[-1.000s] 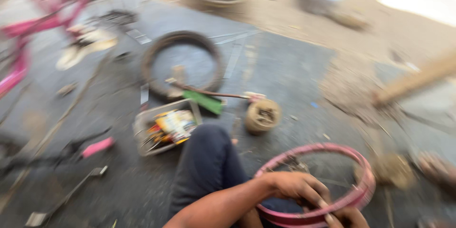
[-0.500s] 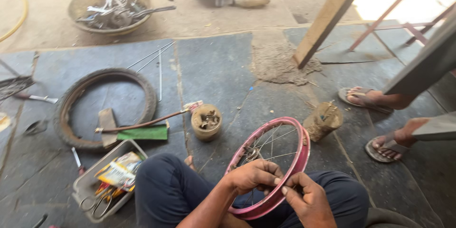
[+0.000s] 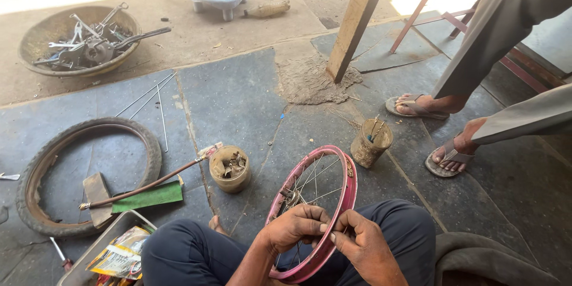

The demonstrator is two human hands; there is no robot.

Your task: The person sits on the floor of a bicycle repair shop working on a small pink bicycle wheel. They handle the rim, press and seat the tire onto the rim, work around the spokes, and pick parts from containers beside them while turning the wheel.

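A small pink bicycle wheel rim (image 3: 348, 182) with thin metal spokes stands tilted on my lap, between my knees in dark trousers. My left hand (image 3: 295, 229) grips the rim's near edge from the left, fingers curled over it. My right hand (image 3: 363, 247) touches the same edge from the right, fingertips pinched close to my left hand at a spoke end. The hub (image 3: 292, 195) shows among the spokes.
A round tin of small parts (image 3: 229, 168) and a dusty can (image 3: 370, 142) stand beside the rim. A black tyre (image 3: 77, 173), a rod, a green card and a tray (image 3: 113, 247) lie left. Another person's sandalled feet (image 3: 441, 131) stand right. A wooden post (image 3: 357, 18), stool and tool basin are behind.
The view has swung right and steadied. The rim has come nearer and more upright on my lap, and both hands have closed together on its near edge.
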